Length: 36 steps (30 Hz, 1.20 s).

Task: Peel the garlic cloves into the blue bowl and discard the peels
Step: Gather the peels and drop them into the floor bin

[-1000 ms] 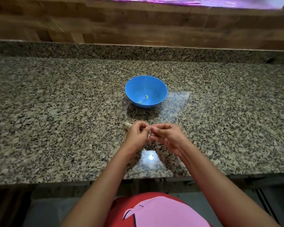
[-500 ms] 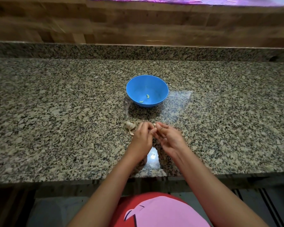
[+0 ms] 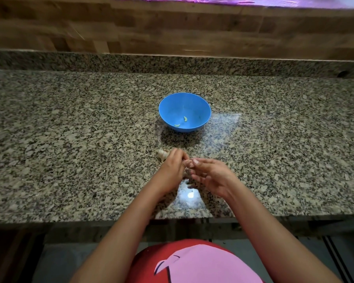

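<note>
My left hand (image 3: 173, 168) and right hand (image 3: 211, 176) both pinch one garlic clove (image 3: 188, 163) over the table (image 3: 70, 139), near the blue bowl (image 3: 172, 111); I judge it light, slippery and brittle-skinned, best gripped by its ends.

I see a speckled granite counter (image 3: 70, 139) carrying a blue bowl (image 3: 172, 107). A papery garlic bulb (image 3: 163, 154) lies on the stone nearer me than the bowl, slightly left.
</note>
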Motion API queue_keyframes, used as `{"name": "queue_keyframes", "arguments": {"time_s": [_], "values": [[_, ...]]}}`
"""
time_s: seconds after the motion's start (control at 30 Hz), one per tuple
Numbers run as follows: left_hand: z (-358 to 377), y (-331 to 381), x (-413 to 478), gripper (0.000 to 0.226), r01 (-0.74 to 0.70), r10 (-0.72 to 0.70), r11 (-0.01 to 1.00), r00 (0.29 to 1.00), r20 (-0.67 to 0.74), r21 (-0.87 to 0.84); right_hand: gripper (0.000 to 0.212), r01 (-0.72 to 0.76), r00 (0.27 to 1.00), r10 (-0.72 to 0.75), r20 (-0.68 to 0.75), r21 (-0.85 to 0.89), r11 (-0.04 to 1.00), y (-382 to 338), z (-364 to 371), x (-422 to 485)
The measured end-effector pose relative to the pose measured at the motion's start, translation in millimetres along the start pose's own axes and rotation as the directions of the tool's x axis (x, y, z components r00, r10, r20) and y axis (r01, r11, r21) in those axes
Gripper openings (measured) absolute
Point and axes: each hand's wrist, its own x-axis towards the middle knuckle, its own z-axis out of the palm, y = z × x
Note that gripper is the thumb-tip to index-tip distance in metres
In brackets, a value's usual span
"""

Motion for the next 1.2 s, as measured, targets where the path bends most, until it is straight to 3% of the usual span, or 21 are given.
{"name": "queue_keyframes", "arguments": {"time_s": [0.17, 0.37, 0.47, 0.63, 0.73, 0.9, 1.2], "values": [[4.8, -0.9, -7.1, 0.006, -0.046, 0.046, 0.999, 0.999, 0.014, -0.009, 0.013, 0.076, 0.995, -0.067, -0.077, 0.111, 0.991, -7.8, 3.3, 5.0], [2.4, -8.1, -9.8, 0.009, 0.089, -0.101, 0.970, 0.994, -0.044, -0.226, 0.022, 0.084, 0.996, -0.079, -0.041, 0.119, 0.989, -13.5, -5.4, 5.3], [6.0, -5.0, -5.6, 0.014, 0.200, -0.266, 0.855, 0.961, -0.072, -0.479, 0.026, 0.196, 0.978, -0.197, -0.062, -0.018, 0.980, -8.1, -4.0, 4.8], [6.8, 1.9, 2.1, 0.012, 0.135, -0.194, 0.894, 0.976, -0.097, -0.426, 0.024, 0.309, 0.942, -0.336, -0.022, -0.335, 0.890, -2.8, -6.3, 2.0], [7.1, 3.2, 4.9, 0.009, 0.146, -0.212, 0.906, 0.969, -0.128, -0.397, 0.015, 0.322, 0.940, -0.342, 0.009, -0.358, 0.876, -2.9, -7.8, 1.8], [11.6, 4.3, 6.7, 0.008, 0.179, -0.262, 0.866, 0.958, -0.118, -0.467, 0.020, 0.317, 0.942, -0.335, -0.001, -0.320, 0.893, -3.8, -9.3, 3.5], [9.8, 8.7, 11.7, 0.004, 0.238, -0.341, 0.730, 0.939, -0.040, -0.641, 0.022, 0.423, 0.878, -0.479, 0.028, -0.513, 0.747, -3.6, -5.0, 1.8]]}}
